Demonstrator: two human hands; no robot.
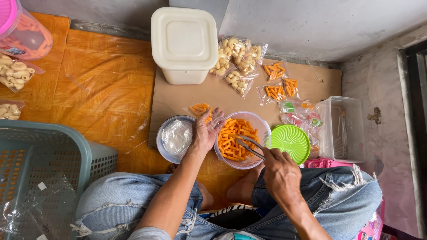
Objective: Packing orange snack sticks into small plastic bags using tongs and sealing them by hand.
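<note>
A clear bowl (261, 125) full of orange stick snacks (235, 138) sits on the floor between my knees. My right hand (279, 171) grips metal tongs (249, 146) whose tips reach into the sticks. My left hand (205, 131) holds a small clear plastic bag (216, 122) at the bowl's left rim, with a few orange sticks in it. Left of that hand stands a metal bowl (165, 152) holding clear plastic bags (177, 136).
A green lid (291, 142) lies right of the bowl. A white lidded tub (183, 43), filled bags of pale snacks (238, 58) and orange sticks (275, 82) lie further away. A clear box (342, 129) stands right, a teal basket (42, 178) left, a pink-lidded jar (22, 31) top left.
</note>
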